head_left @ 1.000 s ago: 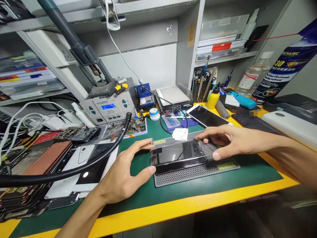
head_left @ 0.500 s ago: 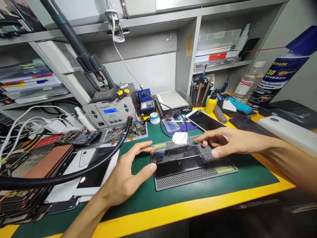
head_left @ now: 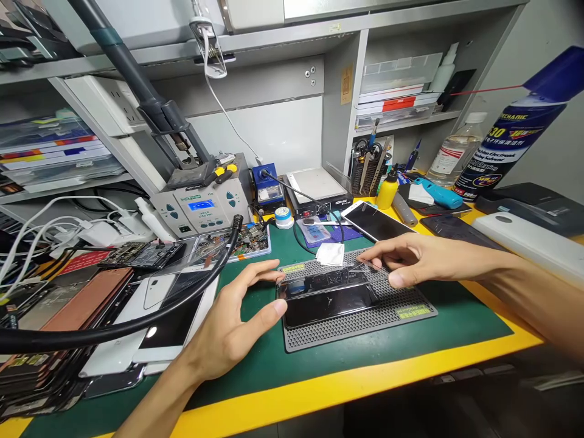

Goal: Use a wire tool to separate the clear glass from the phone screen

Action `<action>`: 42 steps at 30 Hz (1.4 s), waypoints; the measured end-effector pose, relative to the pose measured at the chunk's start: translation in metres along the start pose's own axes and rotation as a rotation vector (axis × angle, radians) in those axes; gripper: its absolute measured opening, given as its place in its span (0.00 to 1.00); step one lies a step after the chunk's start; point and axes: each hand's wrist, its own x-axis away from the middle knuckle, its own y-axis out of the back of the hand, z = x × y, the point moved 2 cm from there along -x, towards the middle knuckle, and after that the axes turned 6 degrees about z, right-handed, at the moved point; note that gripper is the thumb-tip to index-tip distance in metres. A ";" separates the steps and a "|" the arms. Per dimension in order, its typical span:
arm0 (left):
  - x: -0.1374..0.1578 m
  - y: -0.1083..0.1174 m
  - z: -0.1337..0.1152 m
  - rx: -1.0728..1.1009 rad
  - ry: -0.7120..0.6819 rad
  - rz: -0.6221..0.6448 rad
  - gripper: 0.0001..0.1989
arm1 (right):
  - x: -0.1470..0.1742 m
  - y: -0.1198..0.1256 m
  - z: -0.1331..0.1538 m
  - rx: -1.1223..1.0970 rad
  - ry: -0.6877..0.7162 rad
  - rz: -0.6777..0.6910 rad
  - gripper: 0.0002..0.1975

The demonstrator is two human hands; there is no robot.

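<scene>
A black phone (head_left: 331,306) with a glossy face lies on a grey perforated mat (head_left: 319,339). Just above it is a thin, clear glass sheet (head_left: 335,277), like a screen protector, reflecting light and slightly offset toward the back. My left hand (head_left: 237,319) grips the sheet's left end, thumb at the near corner and fingers at the far one. At the right end, my right hand (head_left: 410,261) holds the sheet by its edge between thumb and fingers, the other fingers curled. Whether the sheet touches the phone I cannot tell.
Behind the mat lie a folded white wipe (head_left: 331,254) and a white phone (head_left: 376,220). A black hose (head_left: 196,296) arches over stacked phone parts (head_left: 86,304) at left. A rework station (head_left: 201,207) stands behind; a large spray can (head_left: 511,134) stands right.
Both hands keep almost the same pose around the sheet. The whole view has shifted very slightly; reflections on the sheet differ a little.
</scene>
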 end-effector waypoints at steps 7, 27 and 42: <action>0.001 0.001 0.001 -0.003 -0.002 -0.002 0.28 | 0.000 0.001 -0.002 -0.003 -0.003 -0.002 0.32; 0.000 0.000 0.001 -0.018 -0.014 -0.006 0.28 | -0.001 0.000 0.004 0.023 -0.010 -0.023 0.34; 0.000 0.000 0.005 -0.018 -0.020 -0.009 0.28 | -0.001 0.001 0.002 -0.004 -0.004 -0.006 0.33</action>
